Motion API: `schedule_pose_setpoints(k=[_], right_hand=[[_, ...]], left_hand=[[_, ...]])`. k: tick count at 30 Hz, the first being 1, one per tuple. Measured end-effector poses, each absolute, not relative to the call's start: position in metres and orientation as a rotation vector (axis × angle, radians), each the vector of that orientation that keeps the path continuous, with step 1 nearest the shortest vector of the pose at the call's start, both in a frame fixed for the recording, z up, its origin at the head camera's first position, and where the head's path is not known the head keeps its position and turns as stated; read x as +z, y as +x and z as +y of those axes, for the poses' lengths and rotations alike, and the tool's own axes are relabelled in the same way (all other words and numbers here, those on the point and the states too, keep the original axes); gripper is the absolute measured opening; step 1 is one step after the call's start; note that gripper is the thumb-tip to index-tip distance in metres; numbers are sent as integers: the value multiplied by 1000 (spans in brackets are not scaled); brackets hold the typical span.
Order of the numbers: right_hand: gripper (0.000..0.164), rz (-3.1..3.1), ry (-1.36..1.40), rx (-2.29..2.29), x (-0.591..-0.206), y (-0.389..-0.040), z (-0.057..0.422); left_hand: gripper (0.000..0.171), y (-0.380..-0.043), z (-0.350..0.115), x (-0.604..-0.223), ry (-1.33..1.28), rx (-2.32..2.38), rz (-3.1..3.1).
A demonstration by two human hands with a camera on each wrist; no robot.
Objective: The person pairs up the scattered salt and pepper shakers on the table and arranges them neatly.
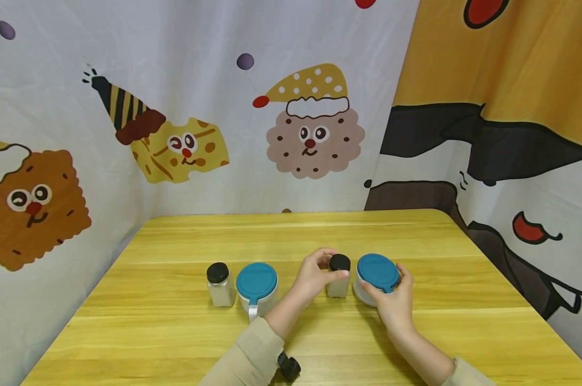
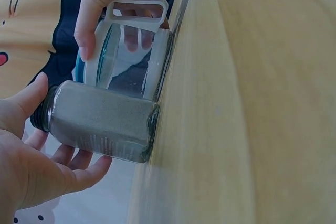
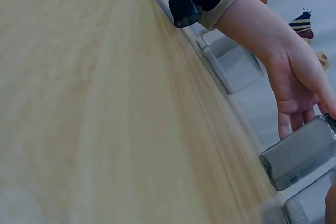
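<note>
My left hand (image 1: 315,276) holds a small clear jar (image 1: 338,288) by its black lid, thumb on the near side and fingers behind. Pale powder fills that jar, which stands upright on the table in the left wrist view. Just right of it is a clear canister (image 1: 378,272) with a blue lid and a white handle. My right hand (image 1: 398,306) grips this canister around the lid's edge, thumb at the front left and fingers on the right side. In the right wrist view the canister (image 3: 312,203) shows only in part, beside the jar (image 3: 299,153).
Left of my left arm stand a second blue-lidded canister (image 1: 257,284), its handle facing me, and a second black-lidded jar (image 1: 220,287). The wooden table (image 1: 165,332) runs back to a cartoon-printed curtain (image 1: 242,187). A black camera mount (image 1: 288,366) sits on my left wrist.
</note>
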State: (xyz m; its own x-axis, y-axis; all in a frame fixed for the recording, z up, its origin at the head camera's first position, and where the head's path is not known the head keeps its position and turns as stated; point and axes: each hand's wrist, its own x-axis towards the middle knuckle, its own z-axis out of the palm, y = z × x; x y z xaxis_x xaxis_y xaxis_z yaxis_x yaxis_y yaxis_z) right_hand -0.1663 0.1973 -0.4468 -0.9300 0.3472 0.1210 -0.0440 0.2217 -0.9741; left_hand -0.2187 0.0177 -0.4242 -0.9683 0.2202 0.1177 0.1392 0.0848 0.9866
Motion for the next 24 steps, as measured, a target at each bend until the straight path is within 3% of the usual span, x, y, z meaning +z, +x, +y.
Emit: schedule_pose_setpoints(k=[24], right_hand=[[100,-2199,-309,1795,-442,-166,198]], left_hand=[[40,-217,18,-421,367,2000,2301]])
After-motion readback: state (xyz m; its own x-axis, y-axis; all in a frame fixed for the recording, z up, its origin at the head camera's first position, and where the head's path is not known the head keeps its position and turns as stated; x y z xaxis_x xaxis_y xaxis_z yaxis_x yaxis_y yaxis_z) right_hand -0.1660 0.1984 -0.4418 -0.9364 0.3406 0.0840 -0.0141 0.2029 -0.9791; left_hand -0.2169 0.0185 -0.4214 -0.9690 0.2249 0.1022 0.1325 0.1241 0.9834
